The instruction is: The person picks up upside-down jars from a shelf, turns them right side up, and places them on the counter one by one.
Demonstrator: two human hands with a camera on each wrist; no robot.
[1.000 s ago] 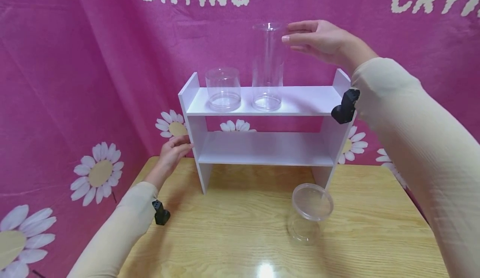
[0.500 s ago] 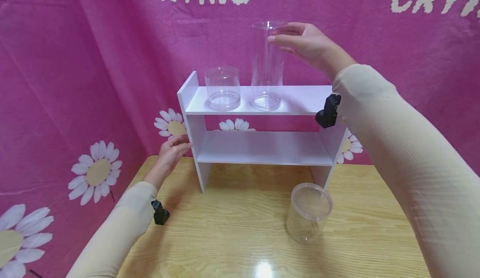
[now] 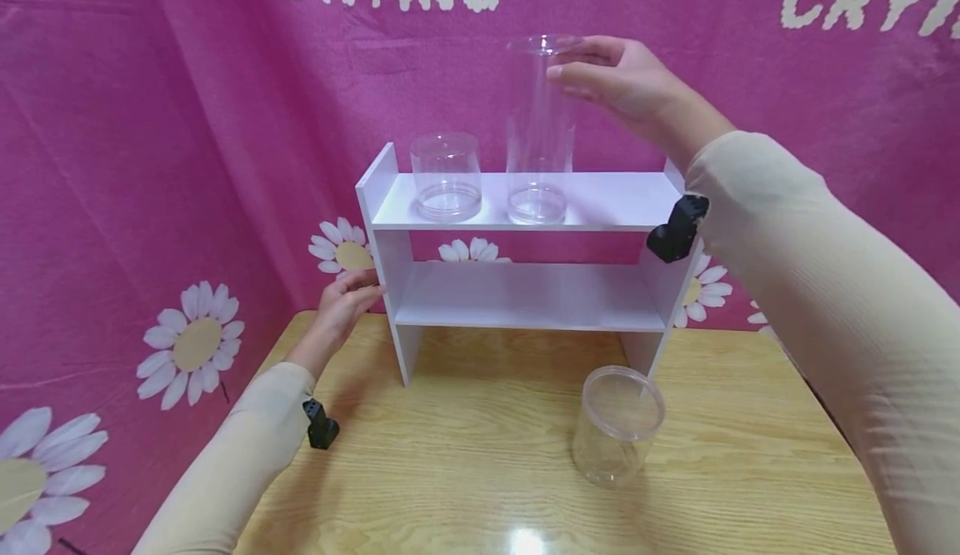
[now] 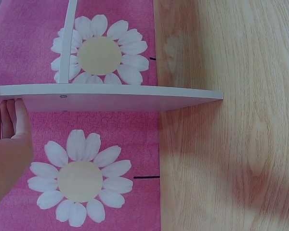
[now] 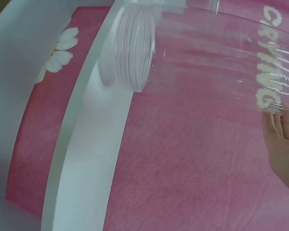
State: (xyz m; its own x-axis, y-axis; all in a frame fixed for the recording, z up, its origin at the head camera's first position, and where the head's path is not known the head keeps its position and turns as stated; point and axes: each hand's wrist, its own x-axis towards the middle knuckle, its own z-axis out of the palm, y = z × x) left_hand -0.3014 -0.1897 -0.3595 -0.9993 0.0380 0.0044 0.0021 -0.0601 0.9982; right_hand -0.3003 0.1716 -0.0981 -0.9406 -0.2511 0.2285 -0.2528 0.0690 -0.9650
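Right fingers (image 3: 587,77) grip the tall jar (image 3: 537,134), shifted slightly rightward since earlier; straight left fingers (image 4: 22,118) touch the shelf (image 3: 528,295).

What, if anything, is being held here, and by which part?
The tall jar, by the right hand, near its top rim. The left hand only touches the shelf side.

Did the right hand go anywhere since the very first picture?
Yes, a little to the left: measured against the white shelf, the right hand is farther left and now overlaps the tall clear jar more.
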